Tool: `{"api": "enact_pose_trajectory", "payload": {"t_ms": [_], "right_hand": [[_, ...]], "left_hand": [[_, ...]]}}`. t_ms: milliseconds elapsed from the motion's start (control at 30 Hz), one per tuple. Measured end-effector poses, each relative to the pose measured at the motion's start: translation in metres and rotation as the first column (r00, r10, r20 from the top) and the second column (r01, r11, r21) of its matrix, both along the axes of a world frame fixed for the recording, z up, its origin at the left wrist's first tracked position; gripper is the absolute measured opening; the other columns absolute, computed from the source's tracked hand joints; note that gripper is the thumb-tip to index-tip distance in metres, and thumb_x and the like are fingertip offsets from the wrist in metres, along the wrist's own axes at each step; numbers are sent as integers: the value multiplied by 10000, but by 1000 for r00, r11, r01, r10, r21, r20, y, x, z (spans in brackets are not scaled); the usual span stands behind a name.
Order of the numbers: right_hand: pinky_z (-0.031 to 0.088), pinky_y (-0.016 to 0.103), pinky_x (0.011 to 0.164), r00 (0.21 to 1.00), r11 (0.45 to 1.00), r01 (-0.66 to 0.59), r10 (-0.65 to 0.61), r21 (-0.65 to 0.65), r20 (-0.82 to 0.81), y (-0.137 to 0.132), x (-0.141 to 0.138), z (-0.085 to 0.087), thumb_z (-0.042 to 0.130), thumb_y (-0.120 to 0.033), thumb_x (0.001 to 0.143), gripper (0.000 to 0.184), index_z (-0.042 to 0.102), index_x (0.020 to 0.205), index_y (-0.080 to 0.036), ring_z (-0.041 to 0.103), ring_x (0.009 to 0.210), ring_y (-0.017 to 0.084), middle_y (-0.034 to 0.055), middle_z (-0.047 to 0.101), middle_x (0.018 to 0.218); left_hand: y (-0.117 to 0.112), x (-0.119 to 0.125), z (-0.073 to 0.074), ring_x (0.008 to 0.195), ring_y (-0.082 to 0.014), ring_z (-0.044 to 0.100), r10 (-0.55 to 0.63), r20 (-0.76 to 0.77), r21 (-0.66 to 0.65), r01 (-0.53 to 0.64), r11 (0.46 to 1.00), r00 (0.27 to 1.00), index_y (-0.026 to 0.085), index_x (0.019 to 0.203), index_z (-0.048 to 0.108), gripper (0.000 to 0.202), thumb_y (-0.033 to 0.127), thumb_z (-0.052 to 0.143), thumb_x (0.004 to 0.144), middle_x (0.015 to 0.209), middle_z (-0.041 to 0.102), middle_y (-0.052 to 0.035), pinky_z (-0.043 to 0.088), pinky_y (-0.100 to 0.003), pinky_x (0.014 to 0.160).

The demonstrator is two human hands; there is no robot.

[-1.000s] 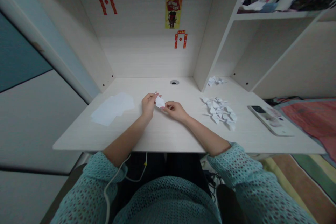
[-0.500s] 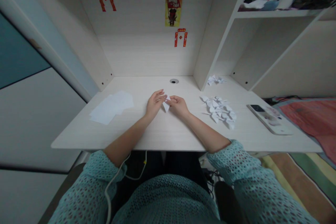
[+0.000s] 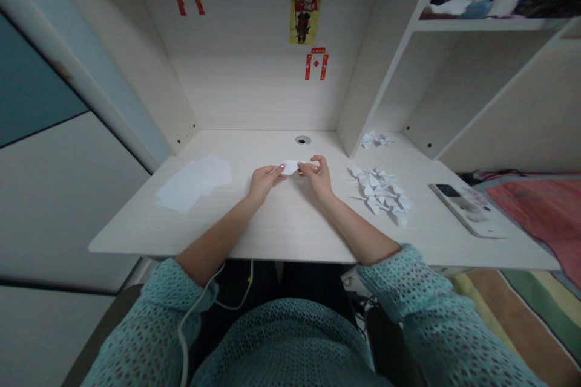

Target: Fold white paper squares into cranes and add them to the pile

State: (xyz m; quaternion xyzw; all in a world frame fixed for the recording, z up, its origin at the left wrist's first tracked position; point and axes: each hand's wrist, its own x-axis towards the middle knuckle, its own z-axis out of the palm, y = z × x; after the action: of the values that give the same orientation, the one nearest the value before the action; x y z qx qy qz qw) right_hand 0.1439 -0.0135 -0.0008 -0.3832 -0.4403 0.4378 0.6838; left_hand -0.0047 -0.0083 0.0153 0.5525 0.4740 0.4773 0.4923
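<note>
A small folded piece of white paper (image 3: 290, 167) is held just above the middle of the desk, between both hands. My left hand (image 3: 265, 181) pinches its left end between thumb and fingers. Its right end is gripped by my right hand (image 3: 316, 178), thumb against fingers, with a ring on one finger. Part of the paper is hidden behind the fingers. To the left, a spread of flat white paper sheets (image 3: 195, 184) lies on the desk. On the right sits a pile of folded white paper pieces (image 3: 381, 192).
More folded paper (image 3: 376, 139) lies behind the pile, beside the upright panel (image 3: 367, 84). A long white case or phone-like object (image 3: 467, 211) rests at the right of the desk (image 3: 290, 236). A cable hole (image 3: 303, 140) is at the back. A white cable (image 3: 184, 326) crosses my left sleeve.
The paper has turned from a point-down shape to lying lengthwise between the hands. My left hand has lowered its fingers, and my right hand has rotated with its fingers raised. The view shifted slightly.
</note>
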Motion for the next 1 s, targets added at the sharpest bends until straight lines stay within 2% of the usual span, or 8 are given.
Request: {"api": "enact_pose_trajectory", "payload": {"t_ms": [100, 167, 267, 333, 433, 633, 833, 1000], "right_hand": [[470, 270, 690, 990, 992, -92, 82, 85, 113, -2, 4, 6, 709, -404, 644, 546, 388, 1067, -280, 599, 666, 127, -58, 629, 688], [477, 284, 735, 958, 977, -183, 152, 111, 243, -6, 6, 11, 716, -405, 644, 573, 446, 1133, -279, 614, 749, 140, -11, 661, 829], [467, 312, 836, 874, 953, -274, 192, 126, 446, -11, 5, 17, 705, -398, 668, 430, 607, 1061, -253, 606, 945, 184, 49, 652, 1073], [456, 336, 881, 841, 952, -282, 183, 123, 509, -13, 5, 17, 677, -387, 703, 337, 664, 1011, -251, 584, 1038, 210, 49, 654, 1110], [458, 356, 891, 845, 963, -245, 154, 113, 513, -11, 7, 15, 656, -370, 727, 305, 687, 1009, -257, 596, 1041, 220, 41, 671, 1094], [471, 368, 849, 839, 975, -193, 107, 108, 534, -4, 14, 10, 671, -375, 715, 314, 699, 1001, -249, 638, 953, 232, 53, 687, 1054], [474, 349, 802, 836, 978, -159, 61, 134, 545, -5, 14, 12, 669, -378, 720, 282, 712, 970, -253, 651, 898, 230, 45, 710, 981], [468, 352, 821, 844, 979, -164, 73, 124, 532, -5, 15, 12, 661, -400, 722, 257, 721, 929, -260, 644, 935, 236, 43, 709, 984]], "left_hand": [[3, -3, 0, 722, -177, 617, -7, 8, 2, 7, 1000, 1000, 150, 792, 692, 408, 538, 639, 676, 774, 698, -87, 384, -245, 586], [4, -4, -1, 715, -178, 616, -7, 15, 10, 7, 1000, 1000, 153, 784, 691, 410, 544, 639, 673, 752, 691, -82, 376, -245, 575], [6, -4, -1, 689, -173, 608, -12, 44, 17, 12, 1000, 999, 165, 743, 687, 377, 529, 664, 650, 712, 681, -63, 368, -246, 564], [6, -5, -1, 692, -172, 609, -36, 70, 6, 35, 999, 997, 174, 732, 686, 349, 509, 686, 635, 708, 680, -55, 365, -245, 562], [6, -5, 0, 750, -182, 628, -58, 126, -59, 66, 996, 990, 173, 757, 688, 348, 491, 710, 618, 755, 689, -70, 369, -242, 578], [6, -7, 0, 890, -214, 642, -14, 209, -184, 54, 981, 978, 165, 817, 675, 392, 482, 740, 595, 881, 693, -103, 408, -256, 677], [7, -8, 0, 933, -225, 636, -9, 226, -175, 50, 983, 974, 163, 900, 675, 412, 468, 722, 627, 921, 695, -114, 418, -269, 716], [7, -9, 1, 972, -237, 628, -16, 229, -151, 52, 987, 973, 179, 962, 686, 416, 429, 726, 632, 1026, 680, -125, 419, -266, 719]]}}
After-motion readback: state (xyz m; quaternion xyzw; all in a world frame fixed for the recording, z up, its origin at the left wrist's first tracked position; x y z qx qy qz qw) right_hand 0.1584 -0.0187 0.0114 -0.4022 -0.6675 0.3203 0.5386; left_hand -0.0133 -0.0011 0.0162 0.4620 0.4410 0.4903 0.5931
